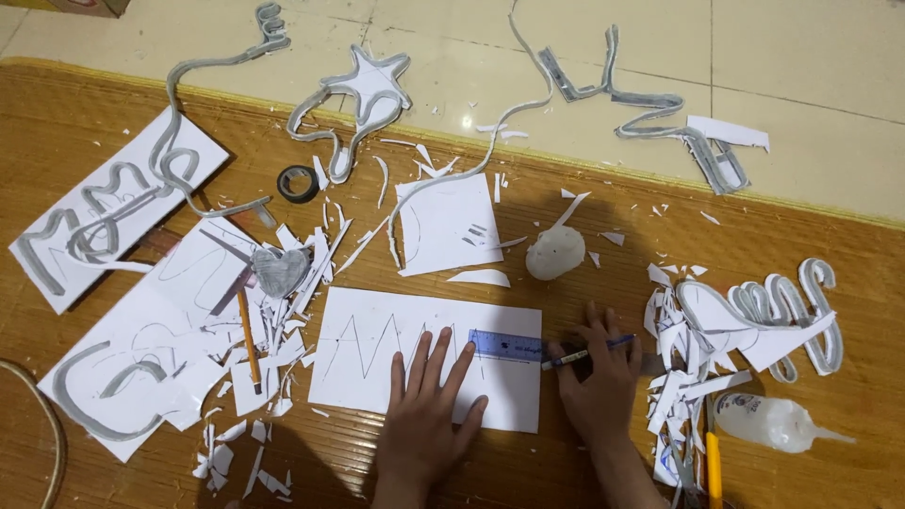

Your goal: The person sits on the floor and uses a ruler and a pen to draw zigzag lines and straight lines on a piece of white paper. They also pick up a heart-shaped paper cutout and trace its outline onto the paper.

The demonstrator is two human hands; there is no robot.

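My left hand (426, 405) lies flat, fingers spread, on a white sheet (377, 363) that has a zigzag line drawn across it. The fingertips press on the left end of a blue ruler (509, 346) that lies on the sheet. My right hand (599, 372) grips a dark pen (589, 353) at the ruler's right end, its tip touching the paper beside the ruler.
White paper scraps (283, 273) litter the wooden mat. A pencil (249, 339), a roll of black tape (299, 183), a glue bottle (768, 421), a yellow cutter (714, 467) and grey foam letter shapes (782, 311) lie around. Pale floor tiles (801, 57) lie beyond the mat.
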